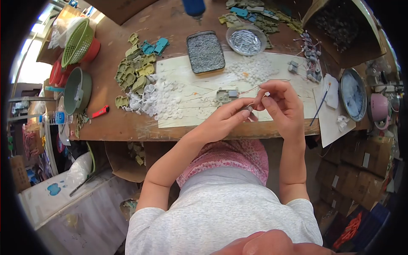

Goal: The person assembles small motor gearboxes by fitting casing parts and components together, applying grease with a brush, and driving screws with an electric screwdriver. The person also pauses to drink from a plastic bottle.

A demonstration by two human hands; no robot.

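My left hand (pixel 229 119) pinches a small metallic part (pixel 249 109) near the front edge of the table. Close to its right, my right hand (pixel 282 104) holds a small white piece (pixel 267 94) between thumb and fingertips. Thin wires run between the fingers of both hands. Just behind my left hand, a grey-green housing (pixel 222 96) with a silvery motor (pixel 233 93) in it lies on the pale board (pixel 191 120). Small white round parts (pixel 170 100) are spread to the left, and more white pieces (pixel 255 68) lie behind the hands.
A black tray of small grey parts (pixel 205 52) and a bowl of metal pins (pixel 245 41) stand behind. Olive housings (pixel 131 70) lie left, wired motors (pixel 312 57) right. A blue tool (pixel 194 7) hangs at the top. A brush (pixel 321 104) lies near a metal basin (pixel 353 94).
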